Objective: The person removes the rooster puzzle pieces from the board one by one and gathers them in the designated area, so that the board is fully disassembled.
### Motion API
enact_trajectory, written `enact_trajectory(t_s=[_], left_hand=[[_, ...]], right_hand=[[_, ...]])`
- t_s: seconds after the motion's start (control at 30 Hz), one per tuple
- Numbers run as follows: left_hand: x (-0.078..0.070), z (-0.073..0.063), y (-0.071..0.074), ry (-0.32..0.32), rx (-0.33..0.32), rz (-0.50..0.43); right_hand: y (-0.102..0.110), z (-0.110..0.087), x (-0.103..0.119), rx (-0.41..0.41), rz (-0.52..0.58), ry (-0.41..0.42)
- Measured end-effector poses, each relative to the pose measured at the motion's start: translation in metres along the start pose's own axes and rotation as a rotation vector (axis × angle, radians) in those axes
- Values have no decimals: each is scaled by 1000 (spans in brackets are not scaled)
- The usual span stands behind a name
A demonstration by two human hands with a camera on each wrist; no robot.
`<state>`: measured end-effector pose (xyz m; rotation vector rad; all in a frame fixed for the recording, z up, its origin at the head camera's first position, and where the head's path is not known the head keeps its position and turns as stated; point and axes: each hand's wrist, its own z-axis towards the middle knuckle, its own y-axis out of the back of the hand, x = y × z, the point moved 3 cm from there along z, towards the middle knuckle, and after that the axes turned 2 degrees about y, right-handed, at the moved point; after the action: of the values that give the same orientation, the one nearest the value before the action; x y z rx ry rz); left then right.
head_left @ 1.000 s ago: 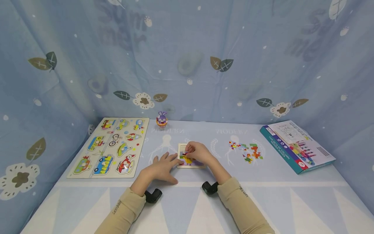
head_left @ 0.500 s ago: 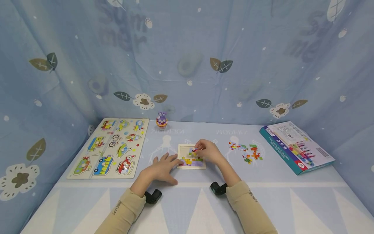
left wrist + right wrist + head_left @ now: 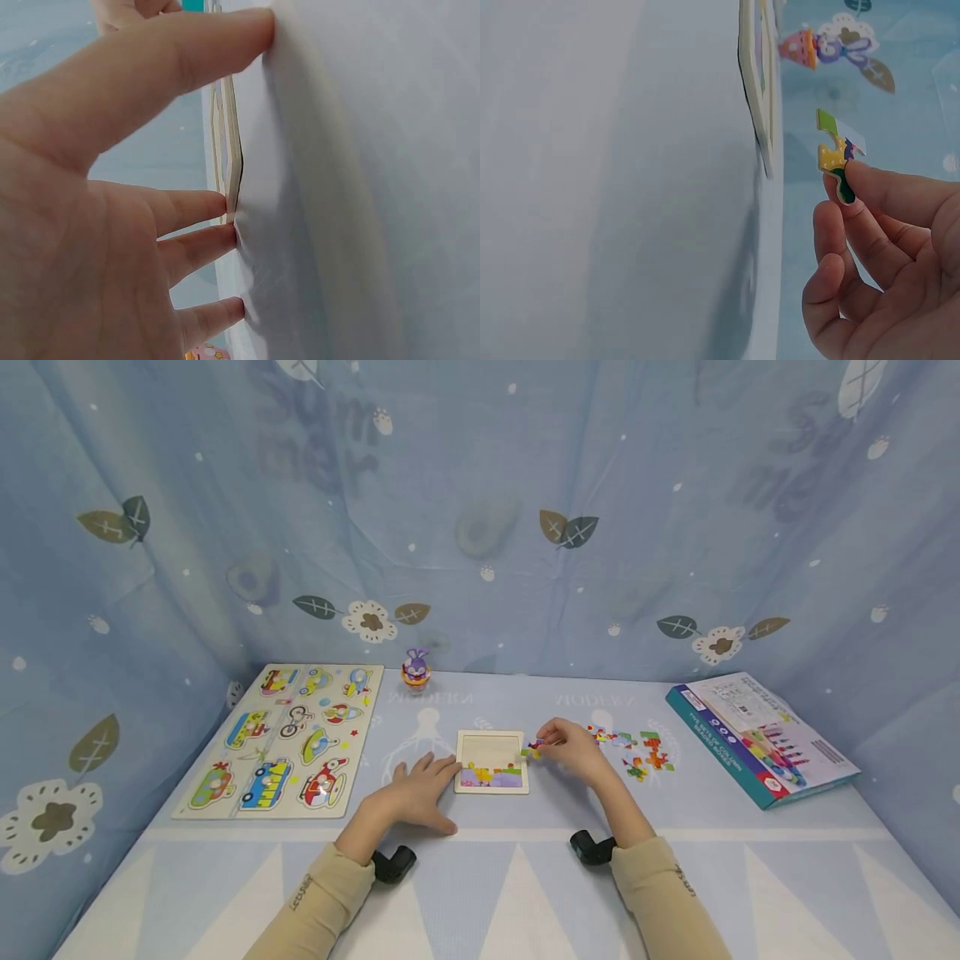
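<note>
My right hand [image 3: 576, 752] pinches a jigsaw puzzle piece [image 3: 830, 157] between thumb and fingers, in the air just right of the small wooden puzzle tray [image 3: 489, 748]. The piece is yellow with white dots, with green and purple parts. Along the tray's lower side lies a row of joined puzzle pieces [image 3: 491, 777]; bare wood shows above it. My left hand [image 3: 416, 793] is spread on the table, and in the left wrist view an index fingertip [image 3: 217, 204] touches the tray's edge. Several loose puzzle pieces [image 3: 654, 752] lie on the table to the right.
A large vehicle puzzle board [image 3: 288, 739] lies at the left. Behind the tray stands a small purple rabbit figure [image 3: 416, 670]. A teal-edged box [image 3: 761, 735] lies at the far right. A blue patterned curtain [image 3: 480, 527] hangs along the table's back edge.
My right hand has lifted the puzzle piece out of the tray's upper area and carried it right, past the tray's edge. My left hand has stayed in place.
</note>
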<state>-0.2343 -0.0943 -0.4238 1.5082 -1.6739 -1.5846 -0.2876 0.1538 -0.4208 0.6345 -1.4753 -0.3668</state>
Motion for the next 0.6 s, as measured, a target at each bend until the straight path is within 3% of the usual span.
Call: enact_trajectory(t_s=[0.6], left_hand=[[-1, 0, 1, -4, 5, 7]], right_hand=[[38, -18, -25, -44, 67, -42]])
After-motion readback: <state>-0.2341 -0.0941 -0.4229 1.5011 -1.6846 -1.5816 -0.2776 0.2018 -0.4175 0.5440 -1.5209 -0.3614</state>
